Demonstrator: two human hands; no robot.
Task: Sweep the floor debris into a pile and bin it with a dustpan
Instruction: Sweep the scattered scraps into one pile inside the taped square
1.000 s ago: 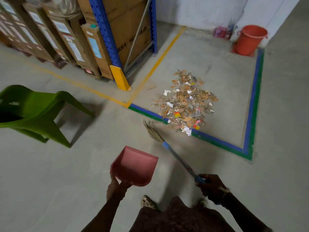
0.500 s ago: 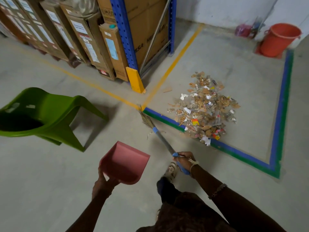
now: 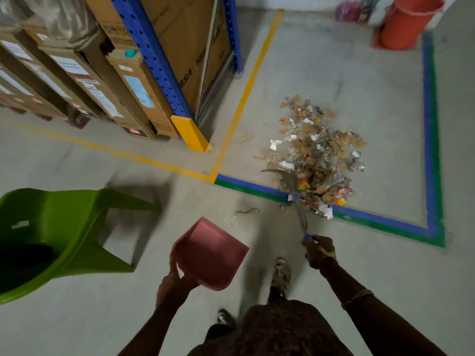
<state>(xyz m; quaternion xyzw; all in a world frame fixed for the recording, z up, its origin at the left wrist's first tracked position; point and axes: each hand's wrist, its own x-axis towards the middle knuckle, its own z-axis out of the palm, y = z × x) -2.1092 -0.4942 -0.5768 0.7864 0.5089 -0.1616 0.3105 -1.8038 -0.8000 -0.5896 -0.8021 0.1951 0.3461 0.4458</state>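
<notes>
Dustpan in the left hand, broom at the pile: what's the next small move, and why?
Probably lower the dustpan to the floor at the near edge of the debris pile, mouth toward it. The pile looks gathered, the broom in the right hand sits at its near-left side, and the left hand holds the pan up, short of it.

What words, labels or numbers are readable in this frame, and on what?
"SA": end of a partly hidden print on the large cardboard box behind the blue rack upright.
Paper labels on the leaning cartons: too blurred to read.
No text visible on the dustpan, broom or red bucket.
</notes>
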